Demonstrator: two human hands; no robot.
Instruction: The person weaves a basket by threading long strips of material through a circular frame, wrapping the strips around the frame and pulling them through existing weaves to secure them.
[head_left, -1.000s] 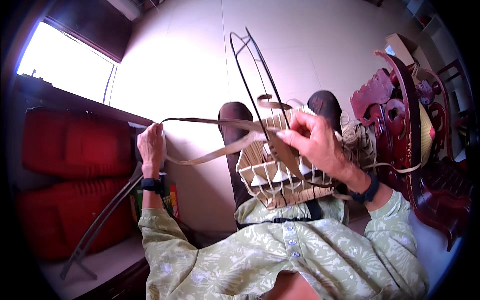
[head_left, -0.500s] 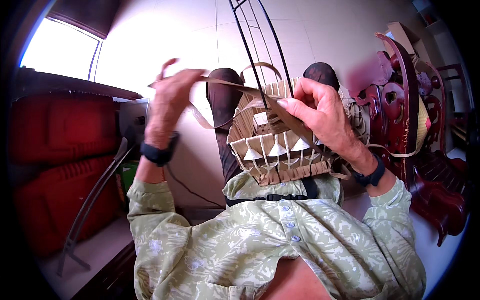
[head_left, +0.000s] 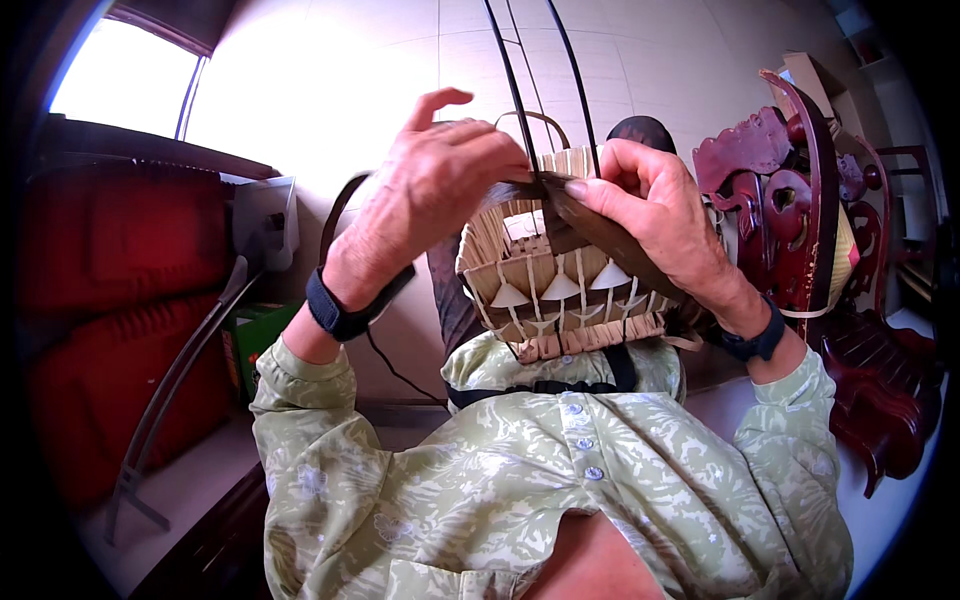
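Note:
A woven basket (head_left: 515, 275) of pale tan strips, with white triangular pieces along its near side, rests on my lap. Over its opening a flat brown strip (head_left: 615, 240) meets an upright black metal frame (head_left: 577, 85). My right hand (head_left: 655, 215) pinches that strip between thumb and bent fingers, just right of the frame. From the left, my left hand (head_left: 435, 175) reaches to the strip beside the frame's left rod, one finger raised and the others bent onto it. Those left fingertips are partly hidden. A white piece (head_left: 524, 226) shows inside the basket.
Stacked red cases (head_left: 125, 240) stand at the left, with a green box (head_left: 252, 345) and a dark curved metal bar (head_left: 185, 390) beside them. A carved dark-red wooden chair (head_left: 815, 210) is close on the right. A dark cable (head_left: 395, 370) hangs left of my lap.
My left hand has moved right, from the strip's outstretched end to the frame. The strip is now gathered around the rod. My right hand stays on the strip.

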